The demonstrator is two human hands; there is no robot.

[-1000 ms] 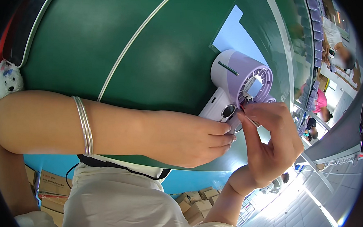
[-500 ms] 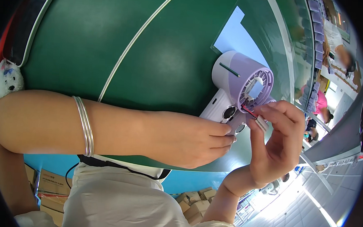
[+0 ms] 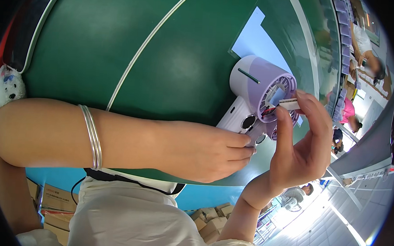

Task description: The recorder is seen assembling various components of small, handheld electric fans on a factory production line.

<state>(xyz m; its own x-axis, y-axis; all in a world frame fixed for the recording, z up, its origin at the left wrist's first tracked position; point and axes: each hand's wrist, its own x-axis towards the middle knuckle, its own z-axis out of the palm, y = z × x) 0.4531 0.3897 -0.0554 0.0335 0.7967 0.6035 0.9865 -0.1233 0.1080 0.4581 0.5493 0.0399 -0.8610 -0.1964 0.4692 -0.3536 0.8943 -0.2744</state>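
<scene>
A white-and-lavender handheld fan (image 3: 252, 81) lies on the green tabletop, its round head open at one end so the ribbed inside shows. My left hand (image 3: 217, 153) is closed around the fan's handle, fingers curled near a round dark button. Between thumb and fingertips, my right hand (image 3: 305, 137) pinches a small white wired piece (image 3: 289, 104) at the open end of the fan head. Short red and black wires (image 3: 269, 110) run from it into the fan. A light blue square (image 3: 277, 96) sits inside the head.
Behind the fan, a light blue sheet (image 3: 255, 39) lies under a clear cover on the green table (image 3: 178, 64). A white plush toy (image 3: 10, 86) is at the left edge. Cardboard boxes (image 3: 212, 222) stand below the table; lavender parts (image 3: 345, 37) and co-workers are at far right.
My right hand has raised the small white piece from beside the handle toward the open fan head and turned it nearly level. My left hand and the fan stay in place.
</scene>
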